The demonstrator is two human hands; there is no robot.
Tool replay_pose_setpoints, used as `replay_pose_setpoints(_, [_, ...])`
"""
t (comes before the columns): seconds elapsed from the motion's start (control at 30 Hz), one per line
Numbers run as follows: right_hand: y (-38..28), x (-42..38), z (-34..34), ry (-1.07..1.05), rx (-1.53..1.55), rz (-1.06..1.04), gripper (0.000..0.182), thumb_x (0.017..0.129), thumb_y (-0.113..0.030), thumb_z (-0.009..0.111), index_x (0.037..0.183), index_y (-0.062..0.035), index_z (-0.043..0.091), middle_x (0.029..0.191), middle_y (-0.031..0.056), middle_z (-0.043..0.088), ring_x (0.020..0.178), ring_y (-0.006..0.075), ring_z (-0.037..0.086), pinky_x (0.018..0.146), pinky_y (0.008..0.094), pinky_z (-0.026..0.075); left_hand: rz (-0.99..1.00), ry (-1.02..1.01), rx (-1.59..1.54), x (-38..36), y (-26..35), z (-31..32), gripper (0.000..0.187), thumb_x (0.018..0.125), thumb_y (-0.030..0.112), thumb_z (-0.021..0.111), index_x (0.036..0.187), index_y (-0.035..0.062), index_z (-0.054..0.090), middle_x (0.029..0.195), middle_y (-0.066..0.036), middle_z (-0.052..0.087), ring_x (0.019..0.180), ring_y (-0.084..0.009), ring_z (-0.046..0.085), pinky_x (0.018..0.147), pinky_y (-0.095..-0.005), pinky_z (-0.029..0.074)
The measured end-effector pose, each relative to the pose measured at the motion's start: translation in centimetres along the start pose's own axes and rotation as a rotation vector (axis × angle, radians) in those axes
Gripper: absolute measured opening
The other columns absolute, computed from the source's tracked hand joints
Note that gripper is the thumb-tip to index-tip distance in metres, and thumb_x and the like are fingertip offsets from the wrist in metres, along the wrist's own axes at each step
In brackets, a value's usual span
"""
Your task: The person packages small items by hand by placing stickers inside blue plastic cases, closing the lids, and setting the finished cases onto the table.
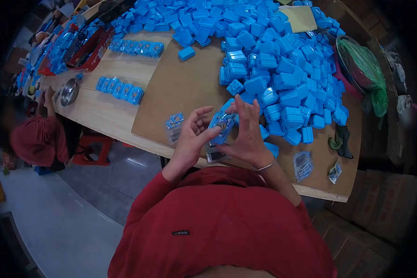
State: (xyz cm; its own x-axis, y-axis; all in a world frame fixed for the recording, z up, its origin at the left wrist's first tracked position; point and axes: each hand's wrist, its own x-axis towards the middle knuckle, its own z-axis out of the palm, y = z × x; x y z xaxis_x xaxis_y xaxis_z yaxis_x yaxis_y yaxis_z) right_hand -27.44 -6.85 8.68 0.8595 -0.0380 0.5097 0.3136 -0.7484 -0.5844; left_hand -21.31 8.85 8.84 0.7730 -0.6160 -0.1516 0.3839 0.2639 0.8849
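Between my two hands, above the table's front edge, is a small blue box with a printed picture on its face. My left hand grips its left side, the thumb resting on the printed face. On the right, my right hand has its fingers raised and spread beside the box, its thumb near the lower edge; whether it touches the box is hard to tell. Under the hands lies a clear packet. A printed sheet in a clear packet lies left of my left hand.
A large heap of blue boxes covers the back and right of the brown board. Two rows of boxes stand left. Clear packets lie front right. A green bag is at far right. Another person sits left.
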Motion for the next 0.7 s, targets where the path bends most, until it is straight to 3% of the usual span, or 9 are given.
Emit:
replay_pose_setpoints(0.47, [-0.6, 0.0, 1.7, -0.026, 0.086, -0.068, 0.1, 0.057, -0.021, 0.079, 0.139, -0.0045, 0.024, 0.11, 0.0123, 0.05, 0.107, 0.0297, 0.049, 0.106, 0.0565, 0.016, 0.005, 0.029, 0.121, -2.3, 0.4, -1.5, 0.053, 0.078, 0.006, 0.071, 0.124, 0.0016, 0.044, 0.114, -0.008, 0.055, 0.104, -0.0133, 0.054, 0.092, -0.0276, 0.043])
replay_pose_setpoints(0.7, [-1.0, 0.4, 3.7, -0.08, 0.108, -0.066, 0.094, 0.061, -0.021, 0.078, 0.137, -0.0021, 0.027, 0.113, 0.014, 0.051, 0.109, 0.0296, 0.05, 0.108, 0.0531, 0.015, -0.013, 0.108, -0.061, -3.0, 0.3, -3.1, 0.055, 0.078, 0.004, 0.069, 0.127, 0.002, 0.044, 0.113, -0.008, 0.055, 0.105, -0.0137, 0.054, 0.091, -0.028, 0.044])
